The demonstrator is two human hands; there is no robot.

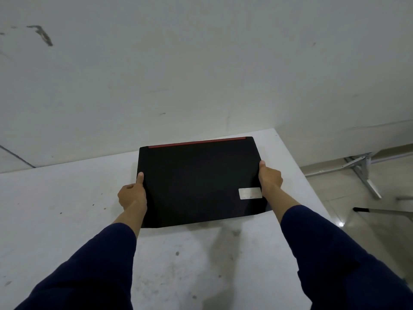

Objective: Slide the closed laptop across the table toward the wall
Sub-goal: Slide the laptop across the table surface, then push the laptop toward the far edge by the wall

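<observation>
Black and closed, the laptop (199,182) lies flat on the white table (67,209), its red hinge strip (196,142) facing the wall (201,63). Your left hand (131,195) grasps its left edge and your right hand (270,177) grasps its right edge, thumbs resting on the lid. A pale sticker (250,193) sits near your right hand. The far edge lies near the table's back edge, so you look nearly done; only a short push toward the wall seems left, then let go.
</observation>
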